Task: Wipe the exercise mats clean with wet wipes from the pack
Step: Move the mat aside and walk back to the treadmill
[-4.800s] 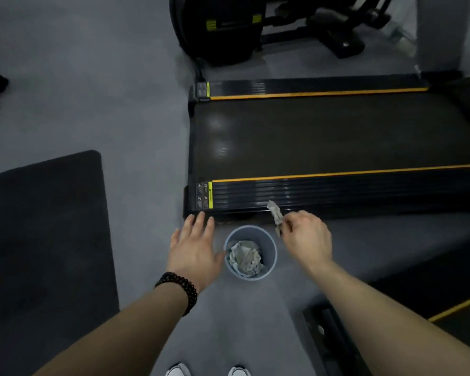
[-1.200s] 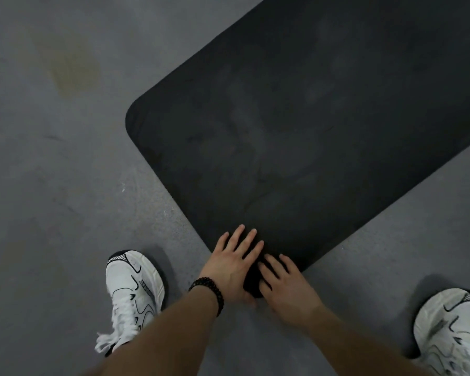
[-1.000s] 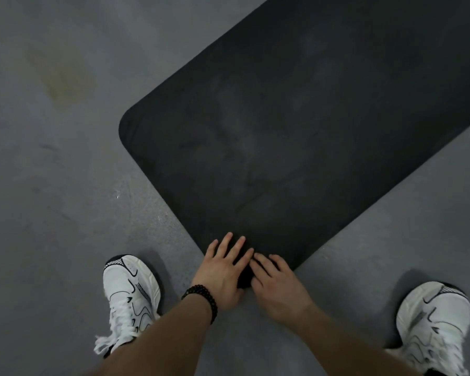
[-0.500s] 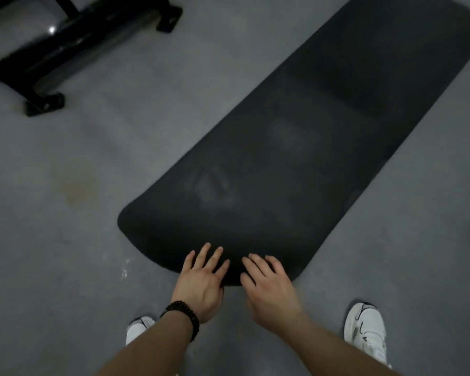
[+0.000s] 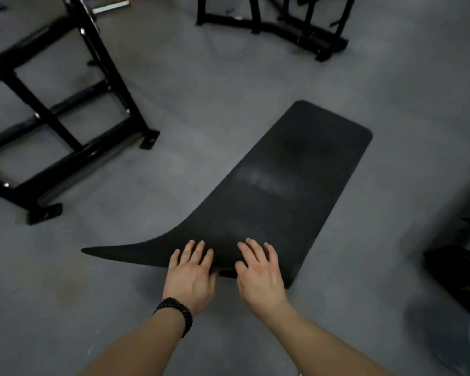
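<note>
Exercise mat (image 5: 277,191): soft, limp, judged light; near edge is held lifted off the floor (image 5: 228,90) by left hand (image 5: 192,278) and right hand (image 5: 259,275), grip closed over it.

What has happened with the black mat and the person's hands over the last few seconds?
The right hand let go of the used wipe it held over a small bin. Both hands then took the near end of the exercise mat and raised it: that end, flat on the floor a second ago, now curls up, its left corner off the floor. The left hand grips beside the right. The mat's far end stays flat.
</note>
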